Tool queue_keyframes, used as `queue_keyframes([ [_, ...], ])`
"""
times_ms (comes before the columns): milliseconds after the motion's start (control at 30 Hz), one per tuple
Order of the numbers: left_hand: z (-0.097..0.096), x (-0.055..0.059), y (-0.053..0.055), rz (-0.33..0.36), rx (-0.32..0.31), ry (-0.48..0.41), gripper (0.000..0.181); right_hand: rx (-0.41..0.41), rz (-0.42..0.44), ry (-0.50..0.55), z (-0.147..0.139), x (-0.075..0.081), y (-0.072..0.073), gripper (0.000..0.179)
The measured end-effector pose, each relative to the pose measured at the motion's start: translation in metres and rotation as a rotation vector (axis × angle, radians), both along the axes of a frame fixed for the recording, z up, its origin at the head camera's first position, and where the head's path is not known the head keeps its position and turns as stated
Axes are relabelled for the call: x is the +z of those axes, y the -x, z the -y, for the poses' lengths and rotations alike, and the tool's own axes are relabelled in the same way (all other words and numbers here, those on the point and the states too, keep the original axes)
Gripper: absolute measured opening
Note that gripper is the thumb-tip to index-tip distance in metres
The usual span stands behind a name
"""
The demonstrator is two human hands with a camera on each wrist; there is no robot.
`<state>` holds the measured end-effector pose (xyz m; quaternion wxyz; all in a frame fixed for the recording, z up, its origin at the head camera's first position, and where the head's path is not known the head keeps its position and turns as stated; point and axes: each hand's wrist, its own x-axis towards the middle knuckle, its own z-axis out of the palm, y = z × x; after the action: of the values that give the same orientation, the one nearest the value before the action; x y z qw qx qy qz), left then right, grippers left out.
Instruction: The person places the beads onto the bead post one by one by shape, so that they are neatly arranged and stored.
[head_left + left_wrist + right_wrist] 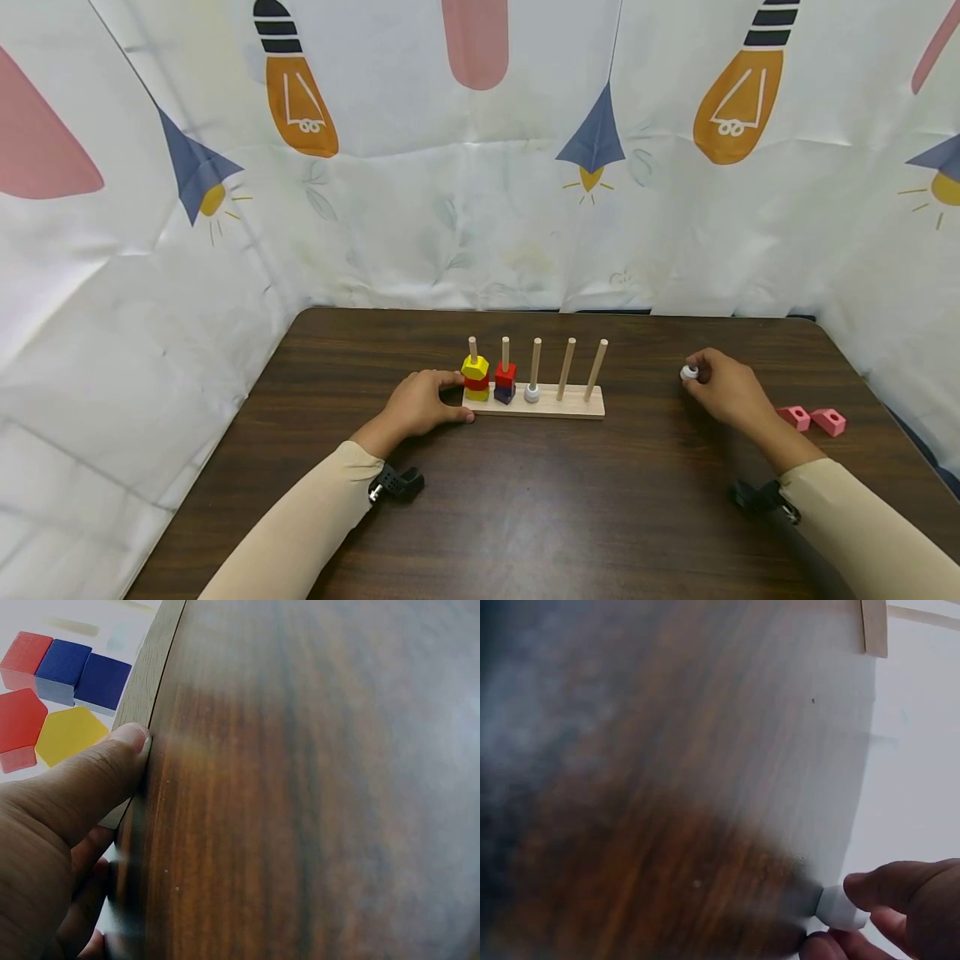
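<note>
A wooden peg board [564, 408] with several upright pegs stands on the table. My left hand [422, 402] holds its left end, the thumb [112, 761] lying along the front edge in the left wrist view. Yellow and red blocks [475, 382] are stacked on the leftmost peg. The second peg carries red and dark blue blocks [505, 383]. A small white piece [532, 393] sits low on the middle peg; the two pegs to its right are bare. Well right of the board, my right hand [726, 388] pinches a white block [840, 908] between thumb and fingers.
Two pink blocks [828, 422] with holes lie on the dark wooden table [525, 508], by the right wrist. Behind the table hangs a pale printed cloth [480, 225], which also covers the sides.
</note>
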<state>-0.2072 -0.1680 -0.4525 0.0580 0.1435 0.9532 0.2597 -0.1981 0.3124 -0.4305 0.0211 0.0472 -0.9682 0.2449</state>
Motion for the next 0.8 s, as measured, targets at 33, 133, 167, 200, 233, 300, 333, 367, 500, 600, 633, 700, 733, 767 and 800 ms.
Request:
queue_keyframes([
  [33,0.000,0.000,0.000,0.001,0.001,0.001,0.065,-0.007,-0.001,-0.003,0.000,0.000,0.001,0.032],
  [133,-0.001,0.001,0.000,0.001,0.000,0.006,0.065,-0.014,0.003,-0.011,0.000,0.001,0.002,0.030],
  [167,-0.001,0.001,0.000,0.001,0.000,0.006,0.065,-0.013,0.002,-0.011,0.000,0.002,0.003,0.030],
  [200,-0.001,0.001,0.000,0.001,0.000,0.008,0.065,-0.011,0.001,-0.008,0.000,0.002,0.003,0.030],
  [233,-0.001,0.001,0.000,0.001,0.001,0.008,0.065,-0.008,-0.001,-0.006,0.001,0.004,0.003,0.030],
  [300,-0.001,0.000,0.000,0.000,0.001,0.007,0.065,-0.005,-0.005,0.001,0.003,0.006,0.004,0.030],
  [333,-0.001,0.000,0.000,0.003,0.003,0.006,0.065,-0.004,-0.011,0.006,0.004,0.008,0.004,0.029],
  [367,-0.001,0.000,0.000,0.003,0.003,0.005,0.065,-0.001,-0.017,0.011,0.005,0.010,0.004,0.029],
  [500,-0.001,0.000,0.000,0.008,0.003,-0.001,0.066,0.017,-0.014,0.024,0.012,0.022,0.003,0.029],
  [600,-0.001,0.001,-0.001,0.012,0.005,-0.002,0.066,0.040,-0.002,0.028,0.018,0.033,0.001,0.030],
  [633,-0.001,0.001,-0.001,0.012,0.006,0.000,0.066,0.048,0.000,0.029,0.020,0.037,0.000,0.031],
  [700,-0.001,0.001,-0.001,0.012,0.008,0.001,0.066,0.065,-0.004,0.036,0.024,0.045,-0.002,0.031],
  [733,0.000,0.001,-0.001,0.011,0.009,0.002,0.066,0.073,-0.011,0.038,0.026,0.049,-0.003,0.031],
  [767,0.000,0.001,-0.001,0.011,0.010,0.003,0.066,0.080,-0.020,0.041,0.028,0.052,-0.004,0.031],
  [800,0.000,0.001,-0.001,0.010,0.010,0.004,0.066,0.087,-0.029,0.045,0.030,0.056,-0.005,0.030],
])
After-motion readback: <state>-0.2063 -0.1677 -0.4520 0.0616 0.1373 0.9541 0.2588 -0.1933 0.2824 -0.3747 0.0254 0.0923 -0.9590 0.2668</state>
